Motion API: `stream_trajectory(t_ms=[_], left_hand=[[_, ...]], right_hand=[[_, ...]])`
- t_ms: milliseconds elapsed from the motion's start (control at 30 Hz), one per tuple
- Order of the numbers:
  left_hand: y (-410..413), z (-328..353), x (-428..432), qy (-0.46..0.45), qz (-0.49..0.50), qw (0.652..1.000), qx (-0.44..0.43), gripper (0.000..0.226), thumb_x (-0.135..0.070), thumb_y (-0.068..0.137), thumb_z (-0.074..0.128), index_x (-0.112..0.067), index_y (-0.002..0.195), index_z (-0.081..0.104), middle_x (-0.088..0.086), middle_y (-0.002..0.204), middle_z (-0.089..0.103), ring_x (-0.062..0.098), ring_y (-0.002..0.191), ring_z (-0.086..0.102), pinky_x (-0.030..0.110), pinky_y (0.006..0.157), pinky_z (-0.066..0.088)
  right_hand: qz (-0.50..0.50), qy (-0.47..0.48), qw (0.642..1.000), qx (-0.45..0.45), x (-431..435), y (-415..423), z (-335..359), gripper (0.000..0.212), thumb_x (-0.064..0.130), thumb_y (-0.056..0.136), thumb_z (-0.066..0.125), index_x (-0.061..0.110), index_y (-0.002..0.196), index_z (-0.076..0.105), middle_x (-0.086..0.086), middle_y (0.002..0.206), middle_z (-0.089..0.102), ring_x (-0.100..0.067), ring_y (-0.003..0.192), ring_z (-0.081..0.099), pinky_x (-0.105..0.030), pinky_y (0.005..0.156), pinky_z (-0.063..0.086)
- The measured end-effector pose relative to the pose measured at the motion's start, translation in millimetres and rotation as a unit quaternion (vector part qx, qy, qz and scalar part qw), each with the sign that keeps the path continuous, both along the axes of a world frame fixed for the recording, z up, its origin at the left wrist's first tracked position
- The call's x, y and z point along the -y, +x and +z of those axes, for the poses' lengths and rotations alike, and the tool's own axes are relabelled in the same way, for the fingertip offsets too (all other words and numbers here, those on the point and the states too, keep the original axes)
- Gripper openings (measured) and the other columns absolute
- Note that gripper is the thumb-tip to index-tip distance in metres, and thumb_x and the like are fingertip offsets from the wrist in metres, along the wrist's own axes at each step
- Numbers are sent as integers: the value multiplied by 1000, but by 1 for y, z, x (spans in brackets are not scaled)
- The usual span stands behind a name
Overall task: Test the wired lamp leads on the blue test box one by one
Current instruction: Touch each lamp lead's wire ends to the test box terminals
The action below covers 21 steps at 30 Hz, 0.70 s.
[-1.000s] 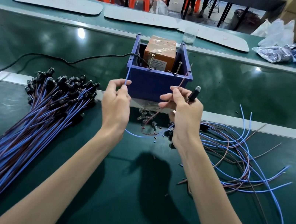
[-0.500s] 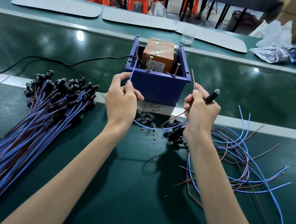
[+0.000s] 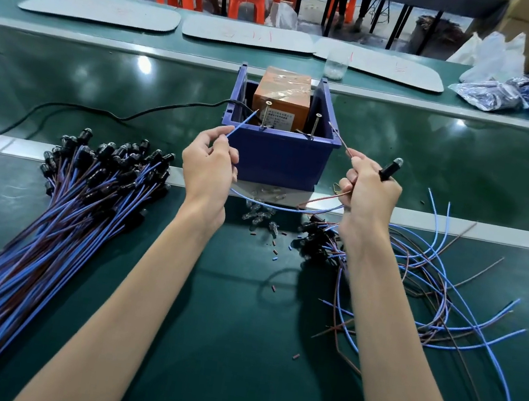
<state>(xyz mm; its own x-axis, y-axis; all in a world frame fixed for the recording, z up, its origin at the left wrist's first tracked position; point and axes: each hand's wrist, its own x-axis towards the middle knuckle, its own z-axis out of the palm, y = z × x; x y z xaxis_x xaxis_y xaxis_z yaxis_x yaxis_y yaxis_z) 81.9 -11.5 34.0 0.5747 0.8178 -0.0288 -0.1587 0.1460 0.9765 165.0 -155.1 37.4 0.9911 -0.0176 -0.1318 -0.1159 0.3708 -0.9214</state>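
Blue lead [image 3: 242,124] pinched in the left hand [image 3: 208,170], brown lead [image 3: 338,138] and lamp [image 3: 389,168] gripped in the right hand [image 3: 369,196]; bare tips are nearing the blue test box [image 3: 277,157] screws and should each be touching one squarely.

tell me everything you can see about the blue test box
The blue test box is an open-topped, plastic-looking bin with raised side walls, standing upright on the green bench beyond both hands. Inside sits an orange-brown block wrapped in clear tape. Two metal screw posts rise at its front rim. A black cable enters from its left. The blue lead's tip reaches near the left post; contact cannot be told.
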Motion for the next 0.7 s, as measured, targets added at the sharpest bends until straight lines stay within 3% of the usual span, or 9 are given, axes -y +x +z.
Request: stream_trajectory(t_ms=[200, 700], left_hand=[[-1, -1, -3, -21, -10, 1000, 6, 27, -5, 99, 39, -17, 91, 62, -12, 46, 44, 3, 37, 32, 14, 38, 27], [-2, -1, -3, -12, -59, 998, -3, 29, -5, 100, 40, -18, 91, 64, -15, 43, 43, 2, 38, 30, 12, 38, 25]], right_hand=[[42, -9, 999, 24, -2, 1, -2, 23, 2, 94, 49, 9, 83, 68, 13, 44, 35, -3, 37, 32, -14, 38, 23], [71, -63, 994, 52, 0, 2, -3, 25, 0, 92, 48, 9, 81, 68, 13, 44, 31, -5, 38, 27, -16, 37, 22]])
